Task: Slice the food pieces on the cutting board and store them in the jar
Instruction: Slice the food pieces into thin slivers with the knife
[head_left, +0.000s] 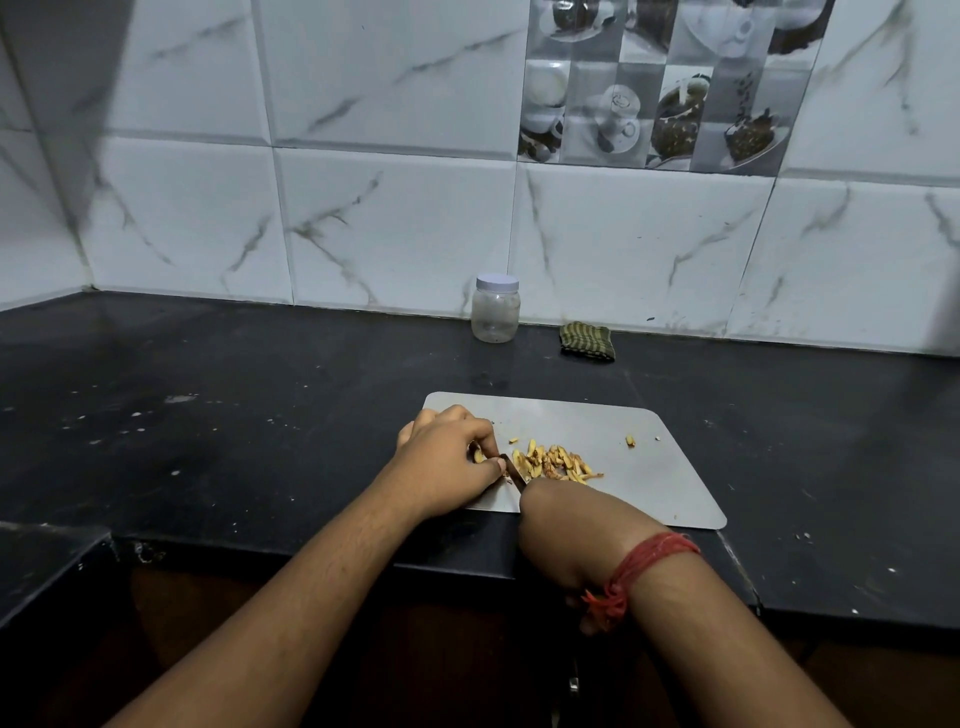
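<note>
No text, number or brand can be read anywhere. The jar (495, 308), well beyond the fingers, carries no label. The picture tiles (670, 83) show only cups.

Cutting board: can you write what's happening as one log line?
step: slicing | left hand: pinches piece | right hand: knife | slices: cutting board | jar: lidded

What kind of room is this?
Most likely a home kitchen. There's a dark stone counter backed by a tiled wall with cup pictures, a cutting board with sliced food pieces, and a lidded jar at the back.
</note>
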